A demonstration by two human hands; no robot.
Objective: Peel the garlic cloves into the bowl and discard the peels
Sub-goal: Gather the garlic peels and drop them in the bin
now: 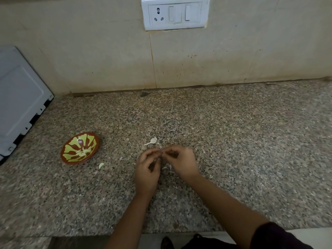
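A brown bowl with a yellow-green leaf pattern [71, 158] sits on the counter at the left, with several peeled garlic cloves [83, 151] in it. My left hand [147, 169] and my right hand [181, 161] meet fingertip to fingertip above the counter's middle, pinching a small garlic clove that the fingers mostly hide. Thin white peel [168, 168] hangs or lies under my right hand. A garlic stem piece with a tail [152, 141] lies just beyond my hands. One pale clove or peel piece [101, 165] lies right of the bowl.
The speckled granite counter [251, 141] runs back to a tiled wall with a white switch and socket plate [175, 13]. A white appliance [19, 103] stands at the left, close behind the bowl. The counter's front edge is near my forearms.
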